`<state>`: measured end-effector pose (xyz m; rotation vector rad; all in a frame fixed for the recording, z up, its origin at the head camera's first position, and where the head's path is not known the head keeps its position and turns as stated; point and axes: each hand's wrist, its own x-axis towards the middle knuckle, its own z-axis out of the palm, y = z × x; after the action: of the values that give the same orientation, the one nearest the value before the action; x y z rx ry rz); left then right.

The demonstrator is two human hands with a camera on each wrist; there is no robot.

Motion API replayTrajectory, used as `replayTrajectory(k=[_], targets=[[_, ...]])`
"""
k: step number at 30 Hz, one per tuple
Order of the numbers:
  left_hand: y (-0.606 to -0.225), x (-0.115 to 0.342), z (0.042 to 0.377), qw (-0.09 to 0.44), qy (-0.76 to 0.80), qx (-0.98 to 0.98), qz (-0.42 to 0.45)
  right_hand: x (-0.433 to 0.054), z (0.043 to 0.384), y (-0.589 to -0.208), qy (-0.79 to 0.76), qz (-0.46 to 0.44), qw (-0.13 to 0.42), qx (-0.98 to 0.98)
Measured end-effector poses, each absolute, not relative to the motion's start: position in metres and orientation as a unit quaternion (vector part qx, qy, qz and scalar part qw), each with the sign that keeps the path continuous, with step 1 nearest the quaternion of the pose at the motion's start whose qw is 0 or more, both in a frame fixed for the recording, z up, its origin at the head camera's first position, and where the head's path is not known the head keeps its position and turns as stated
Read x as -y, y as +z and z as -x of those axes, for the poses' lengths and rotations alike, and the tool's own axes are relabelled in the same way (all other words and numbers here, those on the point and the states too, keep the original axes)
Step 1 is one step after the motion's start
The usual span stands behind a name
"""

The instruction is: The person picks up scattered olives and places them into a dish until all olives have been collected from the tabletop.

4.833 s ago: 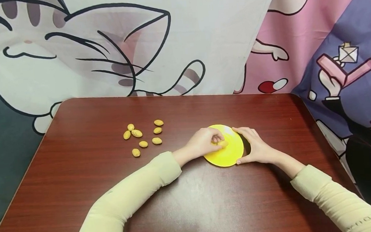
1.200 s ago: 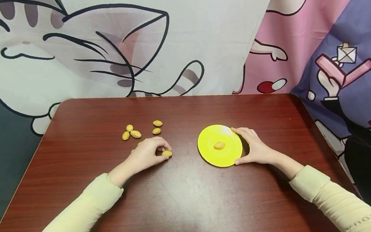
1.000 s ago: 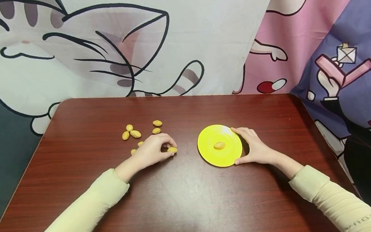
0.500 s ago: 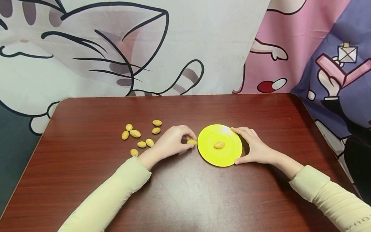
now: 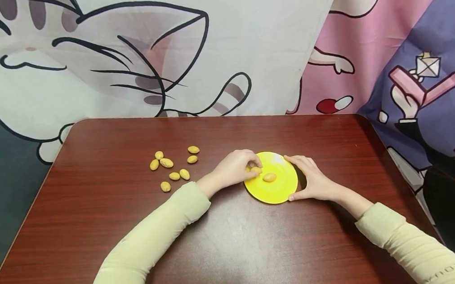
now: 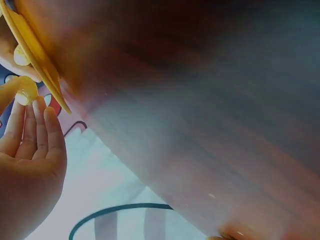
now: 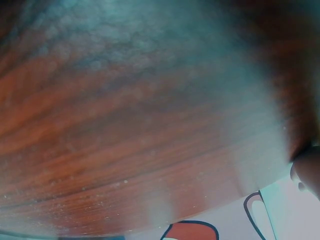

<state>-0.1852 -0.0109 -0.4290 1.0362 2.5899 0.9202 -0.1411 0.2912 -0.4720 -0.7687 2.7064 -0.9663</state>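
Note:
My left hand (image 5: pixel 238 167) pinches a small yellow oval piece (image 5: pixel 256 170) between thumb and fingertips, over the left part of a yellow plate (image 5: pixel 274 194). In the left wrist view, the same piece (image 6: pixel 27 90) shows between thumb and fingers, beside the plate's edge (image 6: pixel 45 70). A similar oval piece (image 5: pixel 269 177) lies mid-plate, just right of the pinched one. The right hand (image 5: pixel 314 179) holds the plate's right rim, fingers at the upper edge and thumb at the lower. Only a dark bit of that hand (image 7: pixel 307 170) appears in the right wrist view.
Several more yellow oval pieces (image 5: pixel 166 162) lie loose on the brown wooden table (image 5: pixel 229 259), left of the plate. Behind the table's far edge hangs a printed cloth with a cat drawing (image 5: pixel 122 56). A purple and pink cloth (image 5: pixel 398 46) hangs at the right.
At 4.8 s ago the left hand was over the plate with a piece, later seen lying there. It then took another from the table and carried it right. The right hand stays put.

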Motion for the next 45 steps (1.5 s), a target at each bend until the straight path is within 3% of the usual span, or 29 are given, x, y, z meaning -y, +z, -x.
replayTrajectory(k=[24, 45], targets=[[-0.432, -0.008, 0.188, 0.119, 0.256, -0.886, -0.367, -0.291, 0.142, -0.470, -0.317, 0.258, 0.077, -0.909], [-0.415, 0.048, 0.201, 0.090, 0.324, -0.892, -0.304, -0.290, 0.139, -0.471, -0.321, 0.265, 0.068, -0.907]])
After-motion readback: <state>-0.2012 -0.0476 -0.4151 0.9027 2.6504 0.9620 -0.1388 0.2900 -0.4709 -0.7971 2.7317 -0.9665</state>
